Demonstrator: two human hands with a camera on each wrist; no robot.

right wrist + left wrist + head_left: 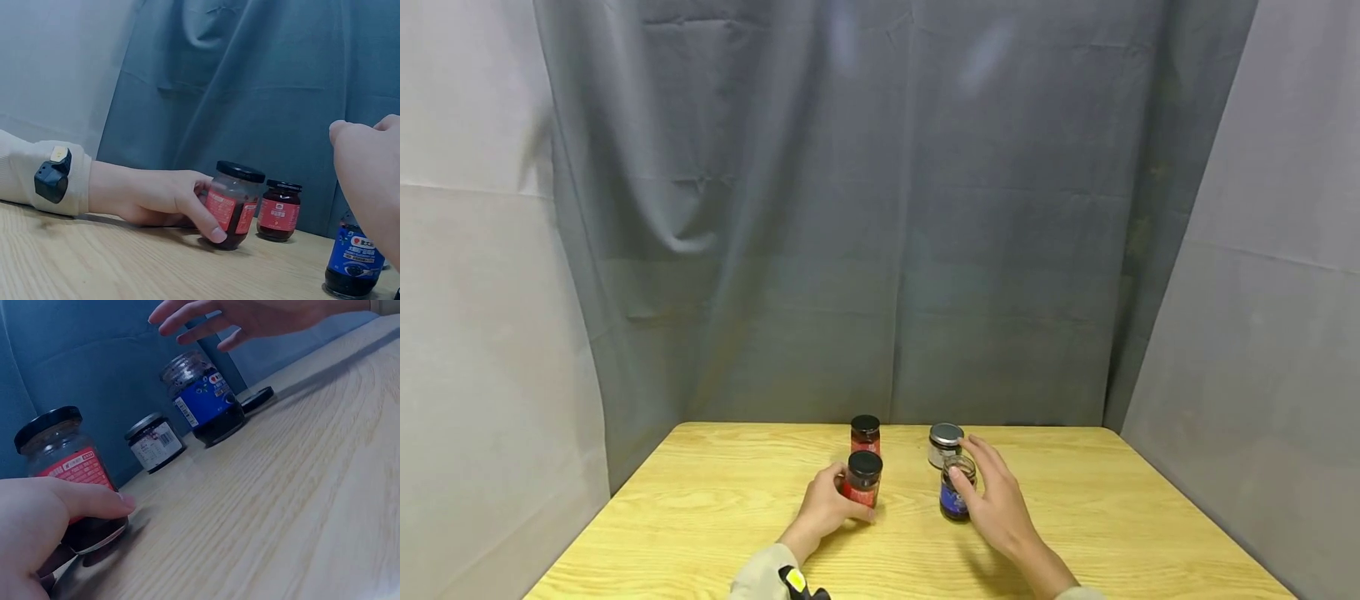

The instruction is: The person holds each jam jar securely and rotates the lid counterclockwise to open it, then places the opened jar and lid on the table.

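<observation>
Jars mid-table, edges well clear; left hand [826, 505] grips red-label jar [863, 478], right hand [994, 497] released above blue-label jar [956, 492].

From where I'm driving, the bench [1112, 517] has loads of open wood to the left, right and near side of the jars, so a hand can come in from there no problem. The tight spot is the middle: two red-label jars [864, 477] on the left and the silver-lid jar [944, 444] behind the blue-label jar [957, 492] leave only a narrow lane between the pairs. Behind them the grey curtain [880, 250] hangs close, so not much room at the back.
</observation>
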